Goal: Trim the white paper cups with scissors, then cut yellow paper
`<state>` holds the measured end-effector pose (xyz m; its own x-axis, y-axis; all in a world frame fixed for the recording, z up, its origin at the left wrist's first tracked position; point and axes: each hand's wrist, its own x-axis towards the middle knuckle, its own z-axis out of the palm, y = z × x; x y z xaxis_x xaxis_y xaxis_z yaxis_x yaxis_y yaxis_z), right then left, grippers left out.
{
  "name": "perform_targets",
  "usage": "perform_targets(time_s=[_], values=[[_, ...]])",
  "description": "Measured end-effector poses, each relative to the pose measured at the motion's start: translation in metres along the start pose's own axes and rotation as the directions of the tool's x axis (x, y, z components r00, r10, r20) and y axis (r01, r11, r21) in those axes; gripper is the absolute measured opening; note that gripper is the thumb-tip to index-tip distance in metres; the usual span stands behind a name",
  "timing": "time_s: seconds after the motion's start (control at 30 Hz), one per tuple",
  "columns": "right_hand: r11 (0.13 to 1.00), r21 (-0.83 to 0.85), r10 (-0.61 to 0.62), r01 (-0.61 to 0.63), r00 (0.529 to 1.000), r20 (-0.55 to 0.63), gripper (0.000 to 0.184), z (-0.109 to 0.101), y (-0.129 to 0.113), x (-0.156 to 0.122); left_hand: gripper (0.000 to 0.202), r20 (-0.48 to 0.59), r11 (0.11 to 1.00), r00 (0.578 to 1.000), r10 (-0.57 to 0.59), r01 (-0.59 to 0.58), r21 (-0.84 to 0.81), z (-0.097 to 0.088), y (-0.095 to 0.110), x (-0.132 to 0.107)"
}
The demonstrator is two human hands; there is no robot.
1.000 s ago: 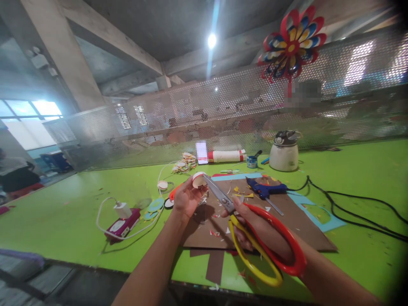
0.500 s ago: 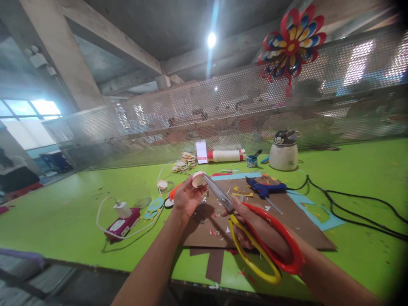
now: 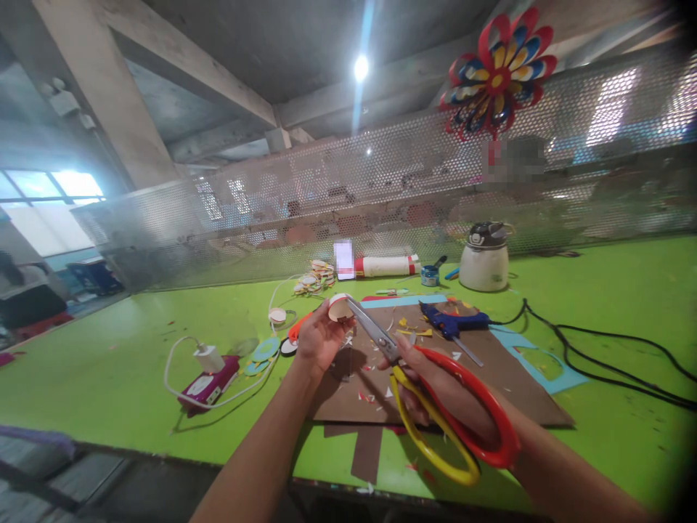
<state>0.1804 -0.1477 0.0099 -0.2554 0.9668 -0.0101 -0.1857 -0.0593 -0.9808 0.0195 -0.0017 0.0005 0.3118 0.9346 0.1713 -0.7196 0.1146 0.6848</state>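
Note:
My left hand [image 3: 322,341] grips a small curled ring of pale card [image 3: 340,308] with a red line along its rim. Scissors [image 3: 406,370] with one red and one yellow handle are in my right hand [image 3: 435,381], whose fingers wrap round the handles. Their blades point up and left, and the tips meet the right edge of the ring. The blades look nearly closed; whether card lies between them I cannot tell. Below both hands lies a brown board [image 3: 490,392] strewn with white, red and yellow scraps.
A blue glue gun [image 3: 454,319] with a black cable rests on the board. Behind stand a white jug [image 3: 484,265], a blue jar [image 3: 430,274], a phone [image 3: 344,260] and a pile of card rings [image 3: 316,277]. Leftward is a purple power strip [image 3: 210,385]; a mesh screen [image 3: 261,211] borders the table.
Almost nothing differs. The ring in my left hand has shifted very slightly at the scissor tips; both hands keep their places.

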Motion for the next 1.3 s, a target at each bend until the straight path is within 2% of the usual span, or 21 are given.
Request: perform_targets(time_s=[0.2,0.4,0.67,0.9,1.07,1.3], values=[[1.000,-0.013,0.009,-0.009,1.000,0.014,0.047,0.0022,-0.0047,-0.0016,0.019,0.003,1.000,1.000,0.010,-0.010,0.003,0.0012,0.0003,-0.0006],[0.996,-0.085,0.011,-0.014,0.999,-0.038,0.046,-0.0015,0.0001,-0.0020,0.015,0.016,1.000,1.000,0.017,-0.017,0.004,0.0027,0.0004,-0.0012],[0.984,-0.170,-0.070,0.057,0.995,-0.074,0.044,-0.0002,-0.0002,-0.0019,0.014,0.042,1.000,0.999,0.016,-0.016,0.002,0.0028,0.0000,-0.0018],[0.983,-0.180,-0.033,0.022,0.998,-0.061,0.052,-0.0011,-0.0010,-0.0002,0.018,0.036,1.000,0.999,0.019,-0.019,0.009,0.0046,-0.0003,-0.0020],[0.980,-0.189,-0.068,0.056,0.996,-0.056,0.053,-0.0018,0.0035,0.0031,0.019,0.037,0.999,0.999,0.032,-0.032,0.018,0.0049,-0.0009,-0.0023],[0.988,-0.144,-0.055,0.049,0.998,-0.039,0.053,-0.0012,0.0015,0.0036,0.022,0.045,0.999,0.999,0.023,-0.025,0.039,0.0044,-0.0017,-0.0030]])
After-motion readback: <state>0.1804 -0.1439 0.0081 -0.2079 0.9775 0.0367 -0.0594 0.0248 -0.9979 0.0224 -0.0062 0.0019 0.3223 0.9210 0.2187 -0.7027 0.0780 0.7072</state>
